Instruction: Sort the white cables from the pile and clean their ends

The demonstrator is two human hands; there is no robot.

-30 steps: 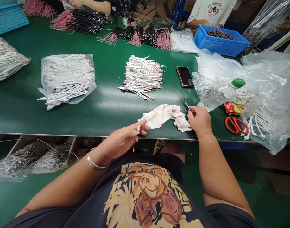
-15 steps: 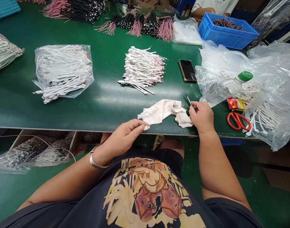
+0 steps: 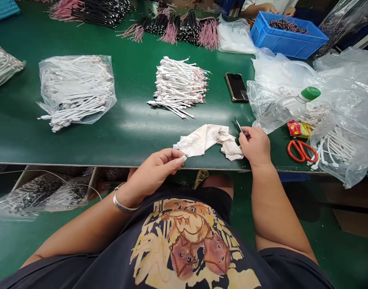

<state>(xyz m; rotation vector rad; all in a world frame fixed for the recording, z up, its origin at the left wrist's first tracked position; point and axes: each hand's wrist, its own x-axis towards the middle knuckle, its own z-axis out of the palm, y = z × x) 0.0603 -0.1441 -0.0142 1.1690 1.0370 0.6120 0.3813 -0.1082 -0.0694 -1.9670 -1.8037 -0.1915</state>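
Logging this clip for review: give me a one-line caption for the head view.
Right hand holds a small metal tool by a white cloth; left hand at its edge.

A cloth [image 3: 203, 140] lies on the bench [image 3: 126, 136], before a cable pile [image 3: 178, 88]; a phone [image 3: 236, 87] lies right of the pile.

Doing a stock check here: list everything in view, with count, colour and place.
bench: one, green, underneath
cable pile: one, white, mid-bench
cable bags: three, clear, left and right
wire bundles: several, black and pink, far edge
crate: one, blue, far right
phone: one, black, right of pile
bottle: one, green cap, right
scissors: one, orange, right
cloth: one, white, near edge
small tool: one, metal, right hand
co-worker's hands: two, beyond crate
bracelet: one, silver, left wrist
left hand: one, by cloth
right hand: one, by cloth
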